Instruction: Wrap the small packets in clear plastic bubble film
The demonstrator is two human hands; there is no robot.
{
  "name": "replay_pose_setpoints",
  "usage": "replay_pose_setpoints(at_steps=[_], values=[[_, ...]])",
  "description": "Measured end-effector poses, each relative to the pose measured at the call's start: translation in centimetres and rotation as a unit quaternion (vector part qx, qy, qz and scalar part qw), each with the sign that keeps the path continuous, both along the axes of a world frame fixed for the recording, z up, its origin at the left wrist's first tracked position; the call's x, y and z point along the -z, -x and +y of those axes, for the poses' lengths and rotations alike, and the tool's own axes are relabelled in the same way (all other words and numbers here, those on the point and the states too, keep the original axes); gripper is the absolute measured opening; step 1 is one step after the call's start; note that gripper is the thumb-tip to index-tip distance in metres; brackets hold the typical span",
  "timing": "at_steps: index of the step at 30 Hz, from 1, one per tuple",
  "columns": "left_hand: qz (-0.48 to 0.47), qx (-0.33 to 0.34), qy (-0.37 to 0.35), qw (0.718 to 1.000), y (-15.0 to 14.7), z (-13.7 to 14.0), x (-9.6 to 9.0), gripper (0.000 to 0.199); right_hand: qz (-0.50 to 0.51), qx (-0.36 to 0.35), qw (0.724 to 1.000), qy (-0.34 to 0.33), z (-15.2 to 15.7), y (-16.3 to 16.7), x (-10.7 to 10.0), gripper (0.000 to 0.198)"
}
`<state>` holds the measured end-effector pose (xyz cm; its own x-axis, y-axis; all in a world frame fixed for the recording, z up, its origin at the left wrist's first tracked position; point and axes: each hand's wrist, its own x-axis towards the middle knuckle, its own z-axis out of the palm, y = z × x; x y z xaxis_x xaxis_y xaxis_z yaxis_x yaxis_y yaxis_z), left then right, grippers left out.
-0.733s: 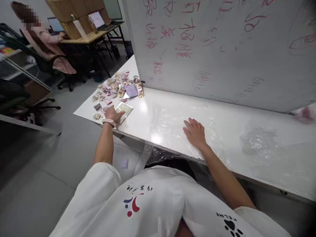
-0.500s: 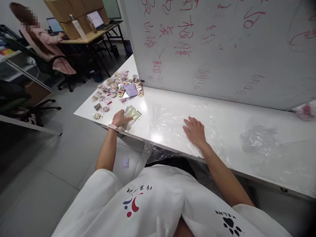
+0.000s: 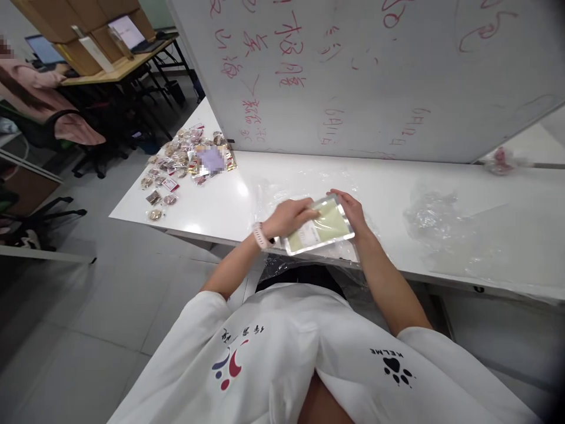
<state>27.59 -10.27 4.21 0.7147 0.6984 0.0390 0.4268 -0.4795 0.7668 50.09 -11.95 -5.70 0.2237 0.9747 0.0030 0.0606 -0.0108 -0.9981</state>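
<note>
Over the front of the white table, my left hand [image 3: 286, 219] grips a flat, silver-edged green pouch [image 3: 329, 222], thumb on top. A white label shows on the pouch's left part. At its right edge is my right hand [image 3: 351, 209], closed about the border with some fingers hidden behind it. Whether more pouches lie under this one, I cannot tell. Below both hands a clear plastic sheet [image 3: 278, 191] is spread on the table and droops past the front edge.
Small wrapped packets [image 3: 176, 159] and a purple packet [image 3: 212, 159] crowd the table's left end. Crumpled clear plastic [image 3: 435, 215] lies to the right. A whiteboard [image 3: 353, 82] rises along the back. At the far left, a person in pink [image 3: 39, 94] sits at a desk.
My left hand has lifted the green pouch off the table and carried it right. My right hand has come up from the plastic sheet to the pouch's edge. The view has shifted right.
</note>
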Motion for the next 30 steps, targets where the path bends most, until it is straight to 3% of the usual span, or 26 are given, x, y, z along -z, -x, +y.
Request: replay_pose_setpoints(at_steps=[2, 4, 7, 10, 12, 14, 16, 19, 21, 23, 27, 29, 30], values=[[0.106, 0.038, -0.032, 0.993, -3.2, 0.2, 2.9, 0.031, 0.064, 0.018, 0.998, 0.009, -0.4, -1.6, -0.8, 0.052], [0.176, 0.034, -0.077, 0.981, -4.8, 0.6, 5.1, 0.028, 0.057, 0.054, 0.997, 0.016, -1.8, -3.4, -1.6, 0.048], [0.178, -0.005, -0.185, 0.967, -4.8, 0.4, 6.0, 0.036, -0.047, 0.146, 0.988, 0.003, -6.1, -5.9, -2.6, 0.042], [0.138, 0.001, -0.267, 0.954, -3.1, -1.3, 5.2, 0.052, -0.114, 0.312, 0.943, -0.004, -12.3, -7.2, -2.5, 0.038], [0.126, 0.037, -0.273, 0.953, -1.7, -3.2, 5.2, 0.062, -0.134, 0.425, 0.895, 0.023, -16.5, -7.1, -1.5, 0.042], [0.142, 0.065, -0.264, 0.952, -0.5, -5.1, 5.8, 0.080, -0.141, 0.477, 0.864, 0.084, -20.0, -6.1, 0.1, 0.051], [0.179, 0.079, -0.252, 0.948, 0.3, -6.7, 6.8, 0.102, -0.111, 0.441, 0.876, 0.158, -22.3, -4.7, 2.0, 0.058], [0.227, 0.068, -0.254, 0.938, 0.7, -8.4, 7.8, 0.124, -0.021, 0.274, 0.935, 0.225, -22.9, -3.0, 4.2, 0.058], [0.236, 0.049, -0.270, 0.932, 0.7, -9.2, 7.7, 0.128, 0.009, 0.169, 0.955, 0.244, -22.1, -2.7, 4.4, 0.057], [0.233, 0.035, -0.281, 0.930, 0.8, -9.9, 7.3, 0.127, 0.005, 0.077, 0.965, 0.251, -21.0, -3.0, 2.9, 0.053], [0.238, 0.016, -0.270, 0.933, 1.4, -10.8, 7.6, 0.117, -0.036, -0.108, 0.975, 0.191, -18.4, -4.4, -3.2, 0.037], [0.241, 0.008, -0.263, 0.934, 1.6, -10.8, 8.2, 0.106, -0.064, -0.119, 0.981, 0.136, -17.0, -4.9, -5.6, 0.032], [0.241, 0.004, -0.261, 0.935, 1.7, -10.7, 8.5, 0.100, -0.076, -0.090, 0.987, 0.108, -16.3, -5.0, -6.2, 0.031]])
